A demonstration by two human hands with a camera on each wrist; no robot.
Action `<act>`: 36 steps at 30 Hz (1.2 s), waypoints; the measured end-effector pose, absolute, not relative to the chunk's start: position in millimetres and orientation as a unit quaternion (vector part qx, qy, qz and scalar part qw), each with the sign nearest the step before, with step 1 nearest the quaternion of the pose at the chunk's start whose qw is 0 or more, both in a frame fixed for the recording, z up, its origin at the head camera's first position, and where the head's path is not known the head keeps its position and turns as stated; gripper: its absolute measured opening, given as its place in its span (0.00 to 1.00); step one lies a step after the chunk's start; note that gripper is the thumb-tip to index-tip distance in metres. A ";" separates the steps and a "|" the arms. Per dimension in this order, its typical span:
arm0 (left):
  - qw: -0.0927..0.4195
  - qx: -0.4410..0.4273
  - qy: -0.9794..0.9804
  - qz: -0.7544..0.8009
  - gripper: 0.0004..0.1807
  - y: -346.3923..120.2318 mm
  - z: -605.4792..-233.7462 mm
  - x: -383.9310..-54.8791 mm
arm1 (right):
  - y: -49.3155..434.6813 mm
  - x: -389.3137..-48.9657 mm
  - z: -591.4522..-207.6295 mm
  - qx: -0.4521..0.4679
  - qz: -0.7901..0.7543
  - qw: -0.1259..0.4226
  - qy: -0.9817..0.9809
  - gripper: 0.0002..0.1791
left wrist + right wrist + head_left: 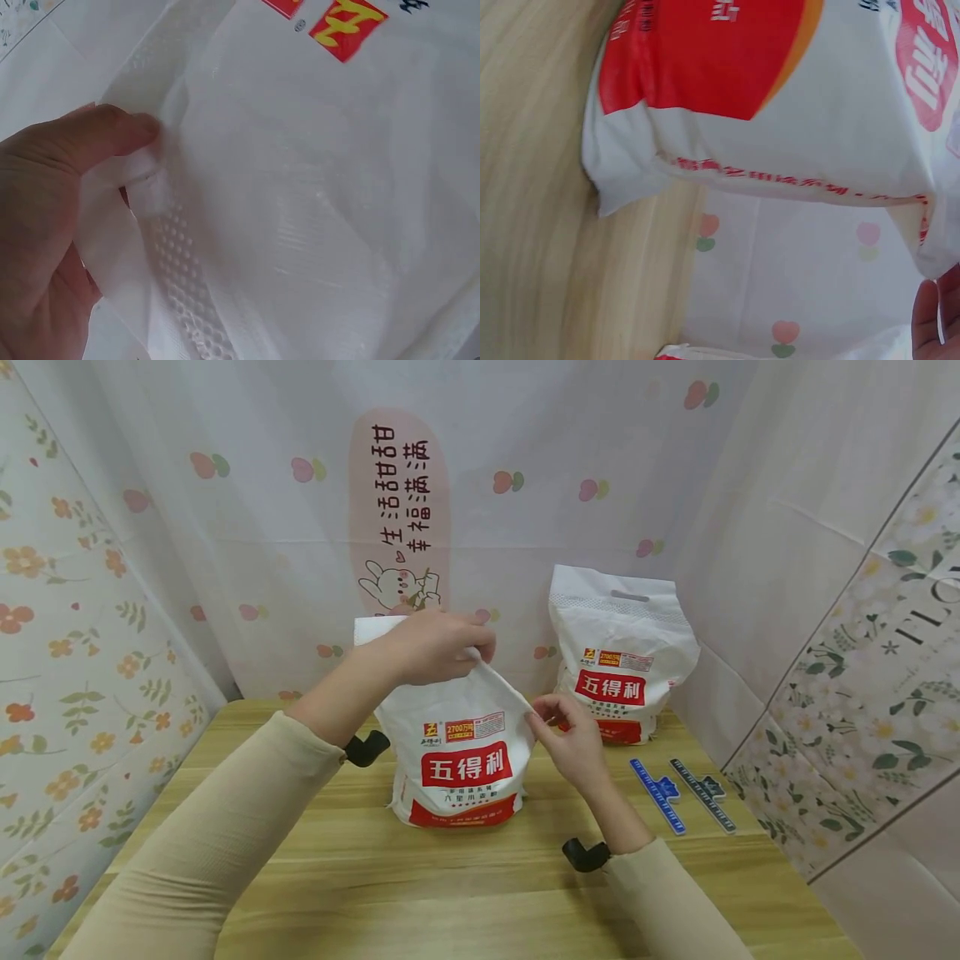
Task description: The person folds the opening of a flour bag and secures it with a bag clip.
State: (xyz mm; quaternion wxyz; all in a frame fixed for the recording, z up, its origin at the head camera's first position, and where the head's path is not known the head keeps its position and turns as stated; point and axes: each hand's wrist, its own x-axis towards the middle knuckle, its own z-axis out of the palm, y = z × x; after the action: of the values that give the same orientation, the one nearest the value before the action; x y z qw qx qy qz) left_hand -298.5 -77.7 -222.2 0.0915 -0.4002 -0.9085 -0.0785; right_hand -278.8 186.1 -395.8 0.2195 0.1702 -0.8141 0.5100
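A white plastic flour bag [465, 768] with red Chinese print stands upright on the wooden table, in the middle of the head view. Across its top edge my left hand [442, 647] grips the folded plastic. The left wrist view shows that thumb [124, 131] pressed on the bag's top strip, beside a dotted band [180, 255]; the fingertips behind are hidden. At the bag's upper right edge my right hand [573, 743] pinches the plastic between thumb and fingers. In the right wrist view the bag's side [780, 150] fills much of the picture, with only some fingers [926, 315] showing.
A second, similar flour bag [618, 652] with a handle slot stands at the back right. Two ruler-marked clips, one blue [658, 795] and one dark [702, 795], lie on the table [360, 877] in front of it. Printed curtains [262, 527] hang behind and at both sides.
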 end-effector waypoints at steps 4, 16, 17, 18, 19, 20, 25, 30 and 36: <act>0.090 -0.410 -0.906 -0.061 0.11 -70.0 -220.5 -296.9 | 185.0 -277.1 -391.4 0.163 0.528 0.217 -0.805 0.07; 0.114 -0.430 -0.894 -0.057 0.06 -67.4 -227.8 -300.1 | 183.2 -279.4 -394.5 0.166 0.548 0.218 -0.790 0.05; 0.115 -0.430 -0.894 -0.048 0.06 -66.8 -227.5 -300.0 | 182.1 -279.4 -393.6 0.170 0.545 0.218 -0.791 0.06; 0.116 -0.433 -0.893 -0.036 0.07 -65.8 -226.8 -299.6 | 180.9 -279.4 -392.6 0.174 0.541 0.219 -0.793 0.08; 0.119 -0.435 -0.892 -0.022 0.08 -64.5 -226.2 -299.7 | 179.5 -279.0 -391.2 0.177 0.536 0.220 -0.796 0.09; 0.122 -0.440 -0.890 -0.008 0.09 -62.9 -225.5 -299.6 | 178.3 -279.1 -389.7 0.180 0.531 0.222 -0.798 0.10; 0.129 -0.456 -0.880 0.039 0.12 -54.3 -224.1 -299.7 | 174.0 -281.2 -385.2 0.181 0.527 0.234 -0.797 0.08; 0.130 -0.457 -0.880 0.020 0.09 -54.0 -227.0 -301.5 | 172.6 -282.7 -384.9 0.178 0.534 0.237 -0.792 0.04; 0.142 -0.452 -0.881 0.001 0.07 -57.1 -230.7 -303.6 | 169.9 -283.0 -383.3 0.188 0.532 0.248 -0.787 0.03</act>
State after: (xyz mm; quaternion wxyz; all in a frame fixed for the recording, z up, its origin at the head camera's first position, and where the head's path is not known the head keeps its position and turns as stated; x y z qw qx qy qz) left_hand -303.6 -57.1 -230.7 0.1421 -0.4518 -0.8808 0.0013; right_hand -283.0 169.9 -383.3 0.2480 0.1877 -0.7873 0.5323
